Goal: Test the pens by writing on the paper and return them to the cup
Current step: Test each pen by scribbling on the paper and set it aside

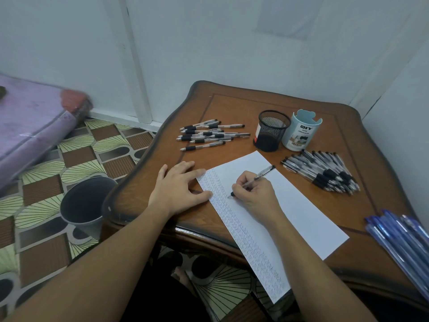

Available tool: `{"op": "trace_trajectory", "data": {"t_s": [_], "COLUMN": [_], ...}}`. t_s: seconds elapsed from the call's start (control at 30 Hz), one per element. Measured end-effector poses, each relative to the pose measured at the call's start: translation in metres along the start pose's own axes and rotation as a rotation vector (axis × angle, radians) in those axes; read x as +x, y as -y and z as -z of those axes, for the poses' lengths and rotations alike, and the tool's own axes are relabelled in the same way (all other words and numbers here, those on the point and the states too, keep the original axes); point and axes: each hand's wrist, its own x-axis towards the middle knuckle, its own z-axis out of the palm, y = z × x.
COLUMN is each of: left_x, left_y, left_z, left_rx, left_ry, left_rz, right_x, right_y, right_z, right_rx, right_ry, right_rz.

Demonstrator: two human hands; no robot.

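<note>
A long white sheet of paper (301, 205) lies slantwise on the wooden table (232, 108), its left strip filled with small scribbles. My right hand (255, 194) grips a clear pen with a black grip (262, 174), tip down on the paper. My left hand (178, 184) rests flat on the table, fingertips pressing the paper's left edge. A black mesh cup (271, 131) and a pale blue cup (301, 130) stand at the back. Several pens lie in a pile to the left (209, 135) and another pile to the right (325, 170).
A bundle of blue pens (399, 238) lies at the table's right front edge. On the patterned floor to the left stand a dark bin (86, 203) and a purple mattress (30, 126). White walls close in behind and to the right.
</note>
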Motion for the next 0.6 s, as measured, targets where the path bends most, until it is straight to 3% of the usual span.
{"op": "trace_trajectory", "data": {"t_s": [0.6], "left_x": [-0.0012], "left_y": [-0.0021], "left_z": [0.0020], "left_rx": [-0.001], "left_ry": [-0.003], "left_rz": [0.006], "right_x": [-0.0008], "right_y": [0.0034], "right_z": [0.0001], "right_rx": [-0.023], "right_ry": [0.003], "right_rz": [-0.009]}}
